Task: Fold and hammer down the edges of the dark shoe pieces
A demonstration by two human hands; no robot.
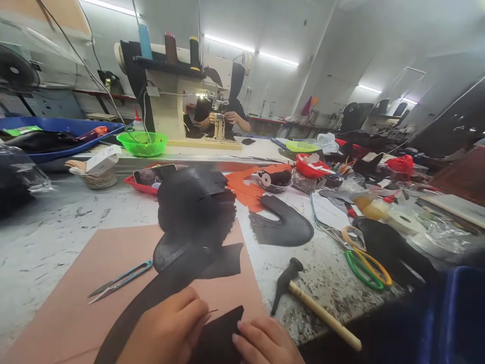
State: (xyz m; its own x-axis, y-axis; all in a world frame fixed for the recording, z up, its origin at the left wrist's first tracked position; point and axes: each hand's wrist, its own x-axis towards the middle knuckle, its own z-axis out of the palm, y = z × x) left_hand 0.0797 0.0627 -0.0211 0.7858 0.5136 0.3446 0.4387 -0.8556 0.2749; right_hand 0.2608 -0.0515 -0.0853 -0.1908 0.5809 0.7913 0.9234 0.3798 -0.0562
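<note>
Near the bottom of the head view, my left hand [166, 328] is closed in a pinch, with a thin dark strand or pointed tip sticking out from its fingers. My right hand [267, 341] presses its fingertips on the right edge of a black leather piece [222, 333]. A long curved black strip [142, 308] runs under and beside my left hand. Beyond lies a stack of black cut pieces [193, 207] on a pink sheet [76, 283]. Blue-handled thread snips [123, 280] rest on the sheet, left of my hands.
A hammer [322, 313] lies right of my hands, near the table edge. Scissors [366, 263] and a U-shaped black stack [291, 227] are beyond it. Behind stand a green bowl [142, 145], a red tray [142, 188] and a sewing machine [168, 111], with a person seated beyond.
</note>
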